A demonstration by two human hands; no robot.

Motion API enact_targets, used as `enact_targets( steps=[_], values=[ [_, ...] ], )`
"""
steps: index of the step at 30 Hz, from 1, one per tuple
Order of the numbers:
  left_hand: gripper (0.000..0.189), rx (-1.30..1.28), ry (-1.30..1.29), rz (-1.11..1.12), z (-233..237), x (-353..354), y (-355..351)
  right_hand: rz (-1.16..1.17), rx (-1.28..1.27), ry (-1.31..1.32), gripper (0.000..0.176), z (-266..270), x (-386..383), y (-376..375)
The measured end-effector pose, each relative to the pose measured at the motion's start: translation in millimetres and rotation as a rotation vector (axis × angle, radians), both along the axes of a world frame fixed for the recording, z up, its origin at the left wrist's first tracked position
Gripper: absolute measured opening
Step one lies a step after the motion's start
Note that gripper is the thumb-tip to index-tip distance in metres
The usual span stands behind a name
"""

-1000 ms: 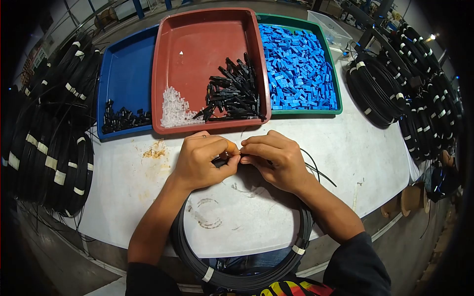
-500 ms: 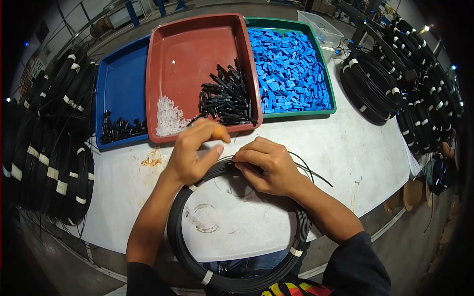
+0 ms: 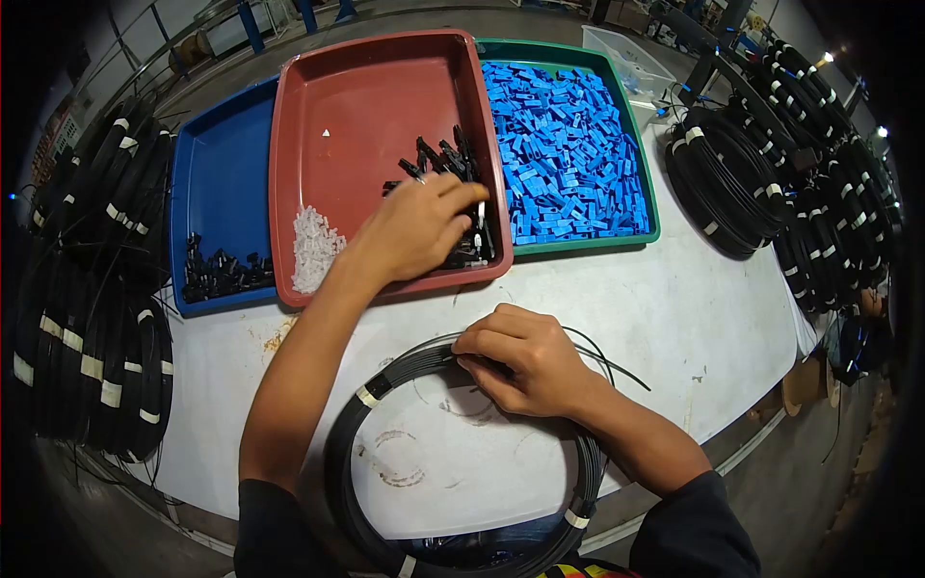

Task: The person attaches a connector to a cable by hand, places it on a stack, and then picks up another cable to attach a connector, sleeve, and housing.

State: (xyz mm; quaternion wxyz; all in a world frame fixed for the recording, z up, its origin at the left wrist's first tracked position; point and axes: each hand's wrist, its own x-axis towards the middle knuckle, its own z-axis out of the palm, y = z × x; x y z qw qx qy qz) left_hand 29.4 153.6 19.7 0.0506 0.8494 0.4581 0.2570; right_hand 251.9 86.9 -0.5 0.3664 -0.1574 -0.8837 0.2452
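Note:
A coil of thin black cable, bound with pale tape bands, rests at the front of the white table and hangs over its edge. My right hand pinches the cable at the top of this coil, and a loose end curves out to the right behind it. My left hand is over the heap of slim black plastic parts in the red tray. Its thumb and index finger are apart, with no part visibly held; the other fingers are partly hidden.
Small clear-white pieces lie in the red tray's near left corner. On its left stands a blue tray with short black parts; on its right, a green tray of blue clips. More cable coils are stacked at both sides.
My left hand has moved from above the coil, forward and to the right, into the red tray. My right hand keeps its pinch on the cable.

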Motion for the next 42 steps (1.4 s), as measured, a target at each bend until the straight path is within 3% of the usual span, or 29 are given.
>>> enact_targets(
  steps=[2, 6, 8, 11, 13, 14, 19, 21, 26, 31, 42],
  values=[
    [0.042, 0.061, 0.039, 0.095, -5.3, -13.5, 11.9, 0.001, -0.006, -0.041, 0.018, 2.3, 0.7, -0.3],
    [0.037, 0.14, -0.158, 0.051, 0.0, -25.2, 14.8, 0.0, -0.019, -0.035, 0.017, 1.9, -0.2, 0.1],
    [0.033, 0.117, -0.138, 0.02, 12.4, -30.5, 4.6, -0.01, -0.013, -0.045, 0.017, 2.9, 0.1, -0.6],
    [0.019, 0.023, -0.136, -0.06, 19.2, -37.8, -9.7, -0.002, -0.034, -0.041, 0.017, 1.8, 0.4, 0.2],
    [0.013, -0.309, 0.037, -0.18, 17.0, -43.1, -14.2, -0.004, -0.04, -0.047, 0.017, 2.2, 1.3, 0.3],
    [0.014, -0.27, 0.144, -0.162, 11.6, -41.8, -14.5, -0.001, -0.036, -0.052, 0.017, 2.3, 0.7, -0.3],
    [0.018, -0.004, 0.109, -0.071, 5.5, -31.6, -8.2, 0.0, -0.027, -0.063, 0.019, 2.9, 0.5, 0.0],
    [0.016, 0.311, 0.198, 0.082, 3.0, -30.3, 1.8, -0.001, -0.031, -0.065, 0.019, 4.0, 1.3, 0.0],
    [0.019, 0.341, 0.119, 0.052, 12.9, -34.0, 2.5, 0.001, -0.043, -0.064, 0.019, 6.2, 0.8, 0.2],
    [0.014, 0.09, 0.189, -0.088, 14.4, -29.2, -10.1, -0.002, -0.048, -0.061, 0.018, 6.6, 1.4, 0.2],
    [0.016, 0.084, 0.169, -0.132, -1.0, -13.6, -2.9, -0.002, -0.044, -0.051, 0.022, 6.5, 0.6, -0.5]
  ],
)
